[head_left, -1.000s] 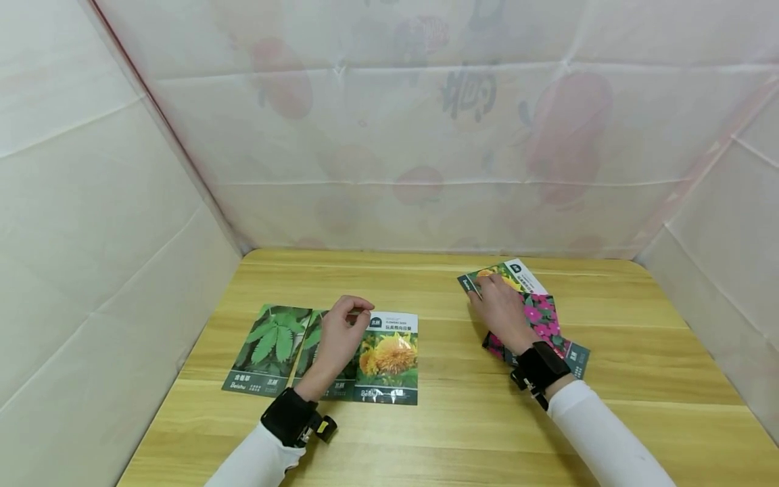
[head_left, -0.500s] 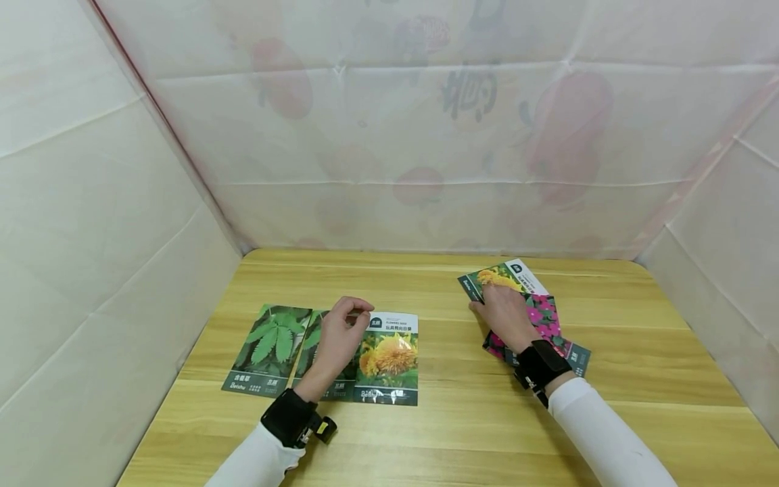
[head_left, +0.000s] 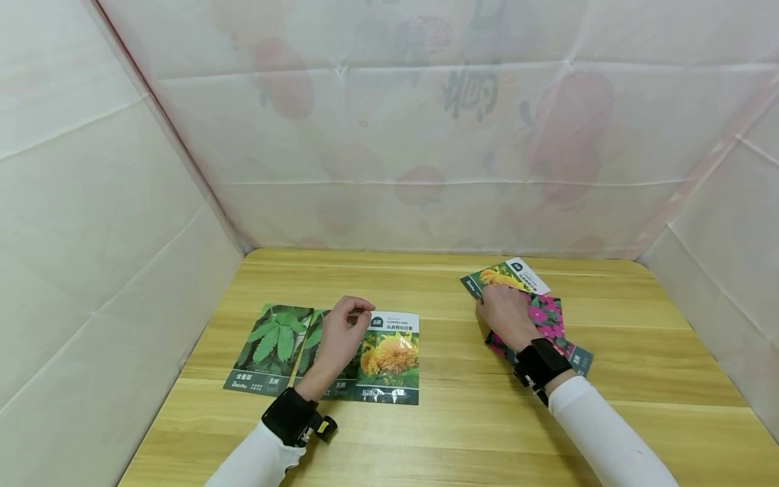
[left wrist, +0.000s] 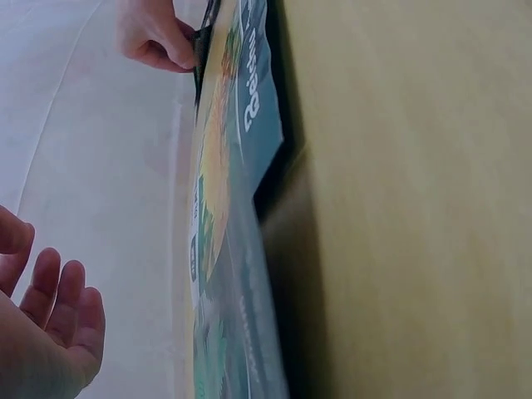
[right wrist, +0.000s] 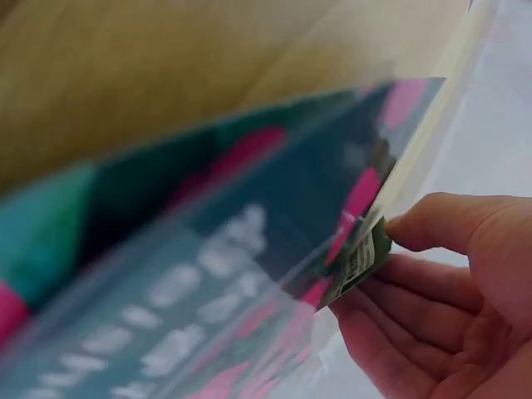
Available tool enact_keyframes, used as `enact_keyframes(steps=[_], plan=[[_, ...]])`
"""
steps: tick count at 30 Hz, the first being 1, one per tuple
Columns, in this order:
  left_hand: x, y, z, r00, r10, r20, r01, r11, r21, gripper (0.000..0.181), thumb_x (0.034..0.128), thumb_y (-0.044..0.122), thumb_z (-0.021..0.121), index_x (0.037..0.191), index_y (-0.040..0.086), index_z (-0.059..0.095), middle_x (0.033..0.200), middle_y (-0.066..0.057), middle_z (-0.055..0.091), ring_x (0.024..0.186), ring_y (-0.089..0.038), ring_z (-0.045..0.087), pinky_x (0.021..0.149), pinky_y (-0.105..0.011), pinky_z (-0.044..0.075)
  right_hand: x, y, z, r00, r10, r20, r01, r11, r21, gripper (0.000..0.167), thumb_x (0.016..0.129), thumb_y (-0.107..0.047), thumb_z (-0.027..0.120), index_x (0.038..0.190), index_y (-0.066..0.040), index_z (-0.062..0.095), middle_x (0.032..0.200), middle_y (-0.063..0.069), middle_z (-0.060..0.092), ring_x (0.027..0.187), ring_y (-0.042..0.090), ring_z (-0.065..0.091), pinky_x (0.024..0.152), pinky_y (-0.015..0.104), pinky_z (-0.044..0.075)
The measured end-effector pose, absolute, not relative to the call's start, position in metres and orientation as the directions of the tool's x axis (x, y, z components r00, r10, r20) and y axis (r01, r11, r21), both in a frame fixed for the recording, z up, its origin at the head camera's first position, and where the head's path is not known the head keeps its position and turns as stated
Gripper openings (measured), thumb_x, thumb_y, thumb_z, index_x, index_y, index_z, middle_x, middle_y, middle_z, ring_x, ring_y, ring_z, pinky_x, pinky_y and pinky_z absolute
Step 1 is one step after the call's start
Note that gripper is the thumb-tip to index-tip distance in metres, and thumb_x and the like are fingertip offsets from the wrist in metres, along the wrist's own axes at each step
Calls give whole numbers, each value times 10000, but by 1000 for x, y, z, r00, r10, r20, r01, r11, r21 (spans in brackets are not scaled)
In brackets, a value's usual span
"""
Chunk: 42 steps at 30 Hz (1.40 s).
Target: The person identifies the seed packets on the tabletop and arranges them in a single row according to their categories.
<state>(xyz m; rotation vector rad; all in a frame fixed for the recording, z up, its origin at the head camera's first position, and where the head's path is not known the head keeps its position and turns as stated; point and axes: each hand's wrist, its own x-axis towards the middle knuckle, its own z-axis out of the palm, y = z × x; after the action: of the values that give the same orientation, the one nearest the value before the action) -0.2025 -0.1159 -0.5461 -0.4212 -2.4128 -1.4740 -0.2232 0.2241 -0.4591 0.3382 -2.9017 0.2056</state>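
Note:
My left hand (head_left: 341,335) hovers loosely curled over a row of seed packets, its fingers holding nothing. A leaf seed packet (head_left: 276,341) lies at the row's left. Partly hidden by the hand is a second leaf packet (head_left: 312,331), and at the right lies a sunflower seed packet (head_left: 392,358). Across the table, my right hand (head_left: 506,314) pinches the edge of a pink-flower seed packet (head_left: 548,316) in a loose pile. The right wrist view shows the thumb and fingers (right wrist: 432,287) at a packet corner. Another sunflower packet (head_left: 500,274) lies beyond that hand.
A dark-edged packet (head_left: 582,360) sticks out at the pile's lower right. The wooden table (head_left: 450,433) has white printed cloth walls (head_left: 377,135) at its back and sides. A bare stretch of table separates the row from the pile.
My right hand has closed on the pile, and the pink-flower packet has shifted slightly right. The far sunflower packet has moved a little too. My left hand has stayed put.

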Motion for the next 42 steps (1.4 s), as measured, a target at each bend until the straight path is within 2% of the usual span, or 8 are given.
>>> enact_keyframes(steps=[5, 9, 16, 21, 28, 32, 36, 42], plan=[[-203, -115, -546, -916, 94, 390, 389, 438, 810, 170, 1054, 395, 468, 1179, 400, 583, 1201, 212, 546, 1055, 10, 558, 901, -224, 519, -220, 226, -452, -904, -273, 330, -309, 949, -59, 519, 838, 37, 569, 566, -190, 189, 597, -57, 119, 523, 113, 148, 455, 257, 126], [-203, -115, -544, -915, 99, 392, 393, 444, 805, 169, 1056, 399, 464, 1181, 406, 578, 1203, 216, 542, 1049, 17, 557, 893, -214, 522, -220, 227, -447, -858, -293, 421, -330, 944, -16, 494, 848, 21, 566, 606, -198, 195, 607, -57, 133, 531, 118, 150, 440, 265, 131], [-202, -116, -543, -918, 106, 383, 390, 420, 819, 191, 1056, 393, 470, 1197, 362, 595, 1208, 206, 548, 1059, 1, 560, 895, -229, 521, -217, 223, -439, -837, -259, 481, -322, 945, -51, 330, 931, -62, 599, 618, -101, 500, 489, -14, 367, 455, 117, 299, 390, 259, 236], [-201, -117, -543, -918, 119, 378, 392, 414, 821, 199, 1058, 382, 471, 1208, 338, 593, 1221, 189, 548, 1081, -5, 554, 915, -240, 515, -211, 216, -434, -799, -278, 534, -366, 928, -65, 222, 946, -58, 595, 725, -51, 624, 551, 44, 525, 448, 113, 372, 380, 240, 268], [-200, -115, -541, -923, 89, 375, 378, 407, 832, 163, 1056, 324, 511, 1176, 330, 621, 1188, 175, 570, 1048, -23, 575, 890, -238, 526, -207, 215, -415, -651, -265, 712, -390, 921, -14, 122, 921, -42, 619, 819, -3, 671, 645, 113, 623, 472, 202, 554, 368, 307, 408], [-193, -113, -527, -916, 89, 392, 395, 376, 838, 173, 1057, 282, 525, 1163, 230, 651, 1162, 117, 593, 1022, -68, 587, 875, -262, 528, -207, 216, -400, -580, -223, 783, -375, 927, -14, 128, 951, -72, 616, 874, -3, 693, 680, 127, 650, 486, 235, 567, 378, 342, 403], [-200, -113, -537, -926, 81, 368, 368, 412, 834, 159, 1053, 307, 529, 1162, 279, 641, 1164, 160, 582, 1026, -32, 582, 870, -245, 532, -203, 215, -387, -581, -187, 792, -381, 923, -61, 166, 996, -137, 612, 970, 5, 693, 780, 141, 685, 559, 248, 621, 414, 357, 448], [-198, -109, -530, -896, 139, 422, 440, 398, 805, 177, 1059, 310, 511, 1195, 304, 625, 1211, 128, 584, 1058, -51, 582, 905, -237, 525, -193, 207, -378, -636, -122, 762, -409, 891, -198, 195, 1018, -165, 593, 1003, 13, 669, 860, 146, 675, 675, 247, 648, 527, 368, 506]])
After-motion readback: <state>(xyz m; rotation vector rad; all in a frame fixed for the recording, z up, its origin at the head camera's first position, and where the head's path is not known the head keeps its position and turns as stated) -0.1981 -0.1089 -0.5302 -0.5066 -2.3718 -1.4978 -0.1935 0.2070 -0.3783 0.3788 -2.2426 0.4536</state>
